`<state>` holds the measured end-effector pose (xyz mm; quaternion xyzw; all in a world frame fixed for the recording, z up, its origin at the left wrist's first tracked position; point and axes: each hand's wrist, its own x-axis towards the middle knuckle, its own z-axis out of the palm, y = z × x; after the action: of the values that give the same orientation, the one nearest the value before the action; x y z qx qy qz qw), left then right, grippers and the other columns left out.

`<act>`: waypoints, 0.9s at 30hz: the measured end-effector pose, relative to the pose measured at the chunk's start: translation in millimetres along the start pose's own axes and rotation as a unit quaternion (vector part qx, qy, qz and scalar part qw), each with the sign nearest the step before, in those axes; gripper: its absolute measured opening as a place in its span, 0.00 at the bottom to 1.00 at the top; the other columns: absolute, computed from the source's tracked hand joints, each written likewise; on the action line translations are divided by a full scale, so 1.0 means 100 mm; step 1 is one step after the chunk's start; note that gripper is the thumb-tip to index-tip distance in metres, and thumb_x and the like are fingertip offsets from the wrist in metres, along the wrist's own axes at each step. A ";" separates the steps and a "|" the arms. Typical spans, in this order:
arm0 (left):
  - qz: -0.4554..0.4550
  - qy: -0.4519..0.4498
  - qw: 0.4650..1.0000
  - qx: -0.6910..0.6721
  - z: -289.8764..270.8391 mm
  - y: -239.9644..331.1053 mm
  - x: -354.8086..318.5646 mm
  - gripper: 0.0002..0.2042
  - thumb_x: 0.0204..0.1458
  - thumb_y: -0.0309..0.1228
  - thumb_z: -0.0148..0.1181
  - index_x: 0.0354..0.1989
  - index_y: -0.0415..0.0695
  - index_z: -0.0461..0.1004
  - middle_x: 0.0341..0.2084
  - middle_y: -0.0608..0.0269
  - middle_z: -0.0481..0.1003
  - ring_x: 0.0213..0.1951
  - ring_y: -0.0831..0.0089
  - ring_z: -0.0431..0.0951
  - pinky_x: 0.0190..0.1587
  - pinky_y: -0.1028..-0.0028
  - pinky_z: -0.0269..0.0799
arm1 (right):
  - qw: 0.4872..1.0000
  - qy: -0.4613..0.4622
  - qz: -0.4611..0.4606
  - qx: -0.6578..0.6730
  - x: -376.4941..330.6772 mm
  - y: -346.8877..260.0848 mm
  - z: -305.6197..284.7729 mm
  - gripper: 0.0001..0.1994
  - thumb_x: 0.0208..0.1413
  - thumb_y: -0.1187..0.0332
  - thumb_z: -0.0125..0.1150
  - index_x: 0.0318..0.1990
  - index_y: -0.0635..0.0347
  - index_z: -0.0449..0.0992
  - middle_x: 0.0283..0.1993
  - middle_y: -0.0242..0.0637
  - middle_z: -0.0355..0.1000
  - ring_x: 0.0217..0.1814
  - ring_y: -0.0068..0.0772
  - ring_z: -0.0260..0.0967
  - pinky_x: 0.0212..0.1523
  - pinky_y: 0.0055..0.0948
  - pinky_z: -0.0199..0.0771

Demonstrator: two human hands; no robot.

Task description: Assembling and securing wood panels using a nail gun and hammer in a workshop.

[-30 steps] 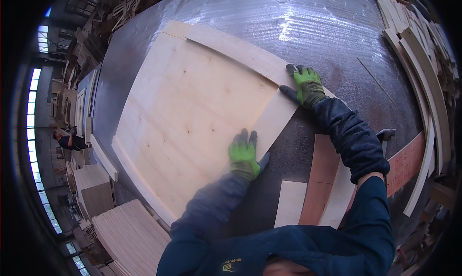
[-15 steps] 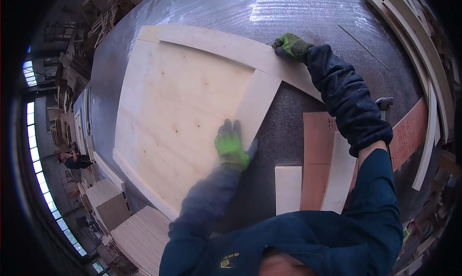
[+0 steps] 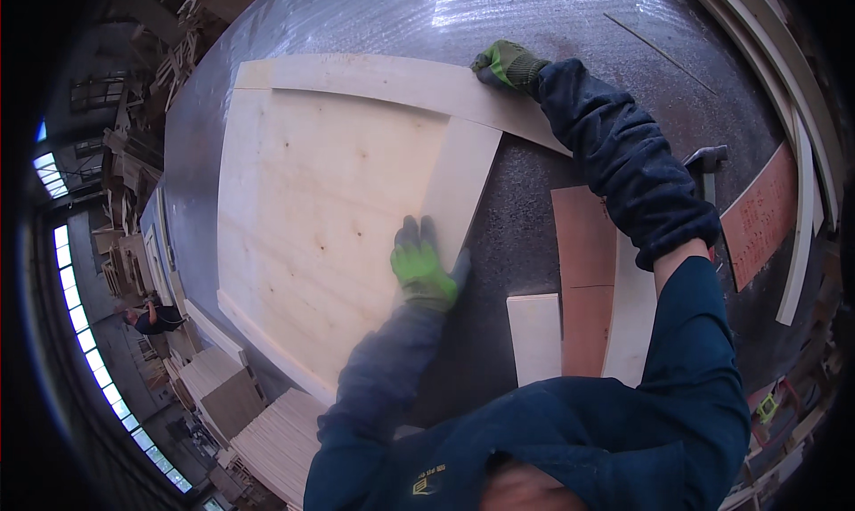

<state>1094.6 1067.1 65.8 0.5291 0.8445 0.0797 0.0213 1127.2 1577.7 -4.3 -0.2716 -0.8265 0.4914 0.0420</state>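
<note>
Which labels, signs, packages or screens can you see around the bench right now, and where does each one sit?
Reddish-brown board: at the right edge of the table, beyond the right forearm; a flat oblong with faint pale markings on its face, too small to make out.
Small yellow patch: on the dark blue jacket at the bottom of the view; tiny, and partly blurred.
No packages or screens show.

A woodworking shop is showing itself here: a large pale plywood panel (image 3: 312, 217) is lying on a wide grey metal workbench (image 3: 552, 21), with cut pale wooden boards (image 3: 534, 337) lying beside it. Stacks of light timber sheets (image 3: 276, 440) are standing along a row of tall factory windows (image 3: 80, 324).
</note>
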 end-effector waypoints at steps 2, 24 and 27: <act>0.001 0.010 1.000 0.005 0.01 0.00 0.00 0.53 0.60 0.54 0.83 0.89 0.33 0.70 0.87 0.26 0.66 0.84 0.25 0.67 0.83 0.31 0.63 | 1.000 -0.012 0.003 0.005 0.03 -0.10 0.01 0.12 0.70 0.61 0.79 0.54 0.54 0.99 0.42 0.36 0.95 0.44 0.33 0.92 0.52 0.43 0.92; 0.017 0.016 1.000 0.007 0.02 -0.02 0.02 0.54 0.61 0.58 0.82 0.89 0.34 0.70 0.86 0.27 0.67 0.81 0.26 0.68 0.79 0.32 0.65 | 0.979 0.083 -0.027 -0.186 -0.31 -0.34 -0.02 0.18 0.75 0.52 0.70 0.43 0.58 0.93 0.39 0.56 0.88 0.42 0.62 0.90 0.50 0.58 0.87; 0.006 0.006 1.000 0.008 0.03 -0.04 0.04 0.54 0.61 0.58 0.81 0.89 0.35 0.71 0.86 0.27 0.67 0.82 0.26 0.67 0.80 0.32 0.65 | 0.981 0.062 -0.001 -0.181 -0.25 -0.46 -0.03 0.17 0.74 0.52 0.71 0.44 0.58 0.93 0.41 0.56 0.89 0.43 0.62 0.90 0.50 0.59 0.87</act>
<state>1089.4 1069.0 62.7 0.5338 0.8421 0.0765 0.0114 1130.7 1550.6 40.6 -0.3036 -0.8979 0.3156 0.0443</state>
